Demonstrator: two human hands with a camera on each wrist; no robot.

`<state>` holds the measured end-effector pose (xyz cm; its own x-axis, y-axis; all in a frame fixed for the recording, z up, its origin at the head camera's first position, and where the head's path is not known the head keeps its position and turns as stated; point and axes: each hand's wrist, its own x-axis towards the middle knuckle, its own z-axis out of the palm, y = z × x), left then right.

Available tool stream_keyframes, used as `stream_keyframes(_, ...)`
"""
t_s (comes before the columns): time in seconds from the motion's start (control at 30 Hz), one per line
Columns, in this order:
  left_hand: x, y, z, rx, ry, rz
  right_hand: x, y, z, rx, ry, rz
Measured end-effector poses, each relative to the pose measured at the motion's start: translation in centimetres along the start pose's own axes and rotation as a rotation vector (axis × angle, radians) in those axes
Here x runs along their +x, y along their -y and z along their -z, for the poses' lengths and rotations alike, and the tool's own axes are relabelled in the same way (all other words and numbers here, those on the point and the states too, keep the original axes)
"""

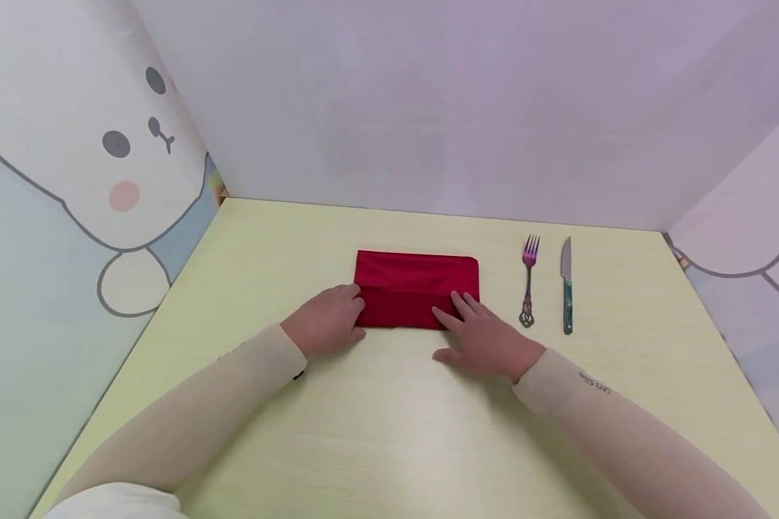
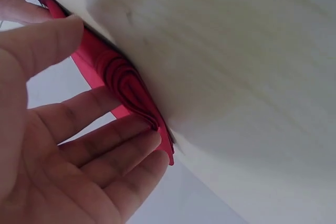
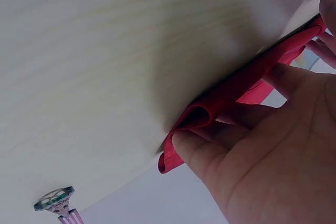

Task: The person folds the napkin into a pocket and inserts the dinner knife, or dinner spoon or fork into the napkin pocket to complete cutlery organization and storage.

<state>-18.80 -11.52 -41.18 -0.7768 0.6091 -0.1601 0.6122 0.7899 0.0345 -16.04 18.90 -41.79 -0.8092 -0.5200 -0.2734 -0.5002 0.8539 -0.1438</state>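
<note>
Lightly, the left grip (image 1: 329, 318) and right grip (image 1: 483, 337), fingers unclenched, touch the folded red cloth (image 1: 409, 288).

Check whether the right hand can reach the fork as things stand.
Probably yes: the right hand rests on the red cloth near the fork, with only bare table showing between hand and fork. It would likely have to leave the cloth first.

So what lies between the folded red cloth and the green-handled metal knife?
An ornate metal fork lies between the cloth and knife, in the head view.
</note>
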Motion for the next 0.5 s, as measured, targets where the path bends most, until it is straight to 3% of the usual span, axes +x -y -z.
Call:
stream_keyframes(0.3,-0.19,0.44,0.43,-0.021,-0.044,-0.022,0.12,0.04,0.42,0.047,0.019,-0.022)
stream_keyframes(0.5,-0.56,0.8,0.11,-0.032,-0.034,-0.016,-0.03,0.2,0.66,0.076,0.035,-0.041)
